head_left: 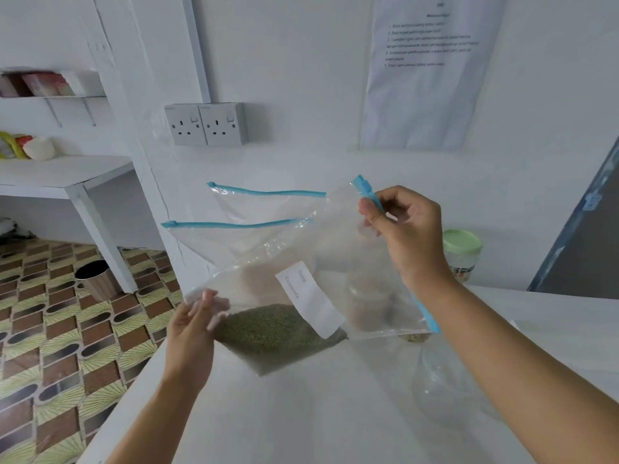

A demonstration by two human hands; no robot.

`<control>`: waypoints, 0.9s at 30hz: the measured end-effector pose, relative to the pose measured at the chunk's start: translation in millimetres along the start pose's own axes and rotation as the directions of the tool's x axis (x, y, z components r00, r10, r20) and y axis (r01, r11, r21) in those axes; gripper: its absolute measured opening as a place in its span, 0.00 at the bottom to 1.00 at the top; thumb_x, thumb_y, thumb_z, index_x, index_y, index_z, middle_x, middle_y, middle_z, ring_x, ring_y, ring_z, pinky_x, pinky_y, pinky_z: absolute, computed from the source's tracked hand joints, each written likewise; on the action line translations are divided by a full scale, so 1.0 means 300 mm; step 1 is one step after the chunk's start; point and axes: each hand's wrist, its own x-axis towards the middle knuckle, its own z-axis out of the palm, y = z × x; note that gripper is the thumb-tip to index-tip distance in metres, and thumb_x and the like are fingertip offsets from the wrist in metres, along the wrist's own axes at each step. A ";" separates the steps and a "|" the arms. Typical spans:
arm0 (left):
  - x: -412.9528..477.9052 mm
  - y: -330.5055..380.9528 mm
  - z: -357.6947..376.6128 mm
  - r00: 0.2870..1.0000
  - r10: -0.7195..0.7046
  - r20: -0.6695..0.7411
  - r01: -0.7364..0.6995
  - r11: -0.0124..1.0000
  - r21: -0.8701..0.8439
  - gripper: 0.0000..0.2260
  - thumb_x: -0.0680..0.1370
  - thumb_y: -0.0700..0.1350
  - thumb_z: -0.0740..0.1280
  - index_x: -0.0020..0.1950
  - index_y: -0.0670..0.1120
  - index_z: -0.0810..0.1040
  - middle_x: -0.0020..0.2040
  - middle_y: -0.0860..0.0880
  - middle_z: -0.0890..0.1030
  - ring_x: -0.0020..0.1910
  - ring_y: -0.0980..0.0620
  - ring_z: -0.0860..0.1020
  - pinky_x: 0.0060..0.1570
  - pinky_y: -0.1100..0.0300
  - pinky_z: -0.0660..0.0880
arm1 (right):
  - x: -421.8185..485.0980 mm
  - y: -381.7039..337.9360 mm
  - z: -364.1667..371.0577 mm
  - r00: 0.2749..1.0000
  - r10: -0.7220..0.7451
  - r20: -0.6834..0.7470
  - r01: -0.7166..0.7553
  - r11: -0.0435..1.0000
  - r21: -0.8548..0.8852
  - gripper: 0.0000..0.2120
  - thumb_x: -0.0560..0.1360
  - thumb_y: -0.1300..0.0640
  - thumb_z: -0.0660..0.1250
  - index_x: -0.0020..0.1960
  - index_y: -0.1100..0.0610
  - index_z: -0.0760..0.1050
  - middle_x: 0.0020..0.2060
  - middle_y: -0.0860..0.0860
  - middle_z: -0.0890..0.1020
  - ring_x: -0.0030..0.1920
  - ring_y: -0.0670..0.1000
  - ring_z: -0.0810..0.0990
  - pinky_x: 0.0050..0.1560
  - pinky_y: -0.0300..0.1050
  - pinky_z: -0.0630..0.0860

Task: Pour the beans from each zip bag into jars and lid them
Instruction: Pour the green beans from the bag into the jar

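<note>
I hold a clear zip bag (pixel 361 249) with a blue zip strip up above the white table (pixel 301 413). Green beans (pixel 268 329) sit in its lowest corner, beside a white label. My right hand (pixel 402 229) pinches the blue zip end at the bag's upper right. My left hand (pixel 197 316) pinches the bag's left corner. Two more clear zip bags (pixel 268 209) with blue strips stand behind it against the wall. A jar with a green lid (pixel 462 252) stands at the right behind my right hand. A clear open jar (pixel 442 383) stands under my right forearm.
The table's left edge drops to a patterned tiled floor where a small round bin (pixel 97 279) stands. A white shelf unit (pixel 67 175) is at the far left. A double wall socket (pixel 207 123) and a printed notice (pixel 428 68) hang on the wall.
</note>
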 end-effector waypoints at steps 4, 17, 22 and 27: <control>-0.005 0.082 0.123 0.996 0.091 -0.023 -0.091 0.996 0.006 0.05 0.78 0.48 0.68 0.47 0.48 0.81 0.41 0.49 0.84 0.43 0.54 0.81 0.57 0.51 0.74 | 0.019 -0.071 -0.095 1.000 -0.006 -0.006 0.007 0.998 0.054 0.07 0.76 0.62 0.75 0.43 0.64 0.80 0.34 0.56 0.81 0.35 0.50 0.78 0.36 0.41 0.74; -0.051 0.188 0.389 0.977 0.207 -0.059 -0.203 0.977 0.073 0.07 0.83 0.46 0.66 0.45 0.52 0.78 0.35 0.54 0.81 0.37 0.57 0.78 0.46 0.58 0.72 | -0.011 -0.144 -0.343 0.998 0.041 -0.045 -0.033 0.984 0.176 0.09 0.77 0.61 0.74 0.43 0.67 0.79 0.35 0.57 0.82 0.37 0.55 0.80 0.38 0.45 0.76; -0.036 0.202 0.422 0.982 0.189 0.000 -0.188 0.979 0.079 0.12 0.82 0.46 0.67 0.39 0.53 0.81 0.35 0.53 0.79 0.38 0.54 0.75 0.42 0.56 0.69 | -0.022 -0.116 -0.386 0.985 0.112 -0.131 -0.088 0.981 0.176 0.08 0.75 0.59 0.76 0.42 0.63 0.81 0.35 0.56 0.84 0.37 0.53 0.81 0.46 0.49 0.79; -0.003 0.202 0.439 0.980 0.192 0.046 -0.196 0.974 0.116 0.13 0.83 0.45 0.66 0.39 0.52 0.78 0.34 0.53 0.77 0.35 0.55 0.74 0.37 0.62 0.67 | -0.038 -0.080 -0.414 0.976 0.152 -0.157 -0.121 0.975 0.187 0.09 0.77 0.59 0.74 0.39 0.58 0.79 0.35 0.54 0.83 0.38 0.53 0.80 0.45 0.50 0.76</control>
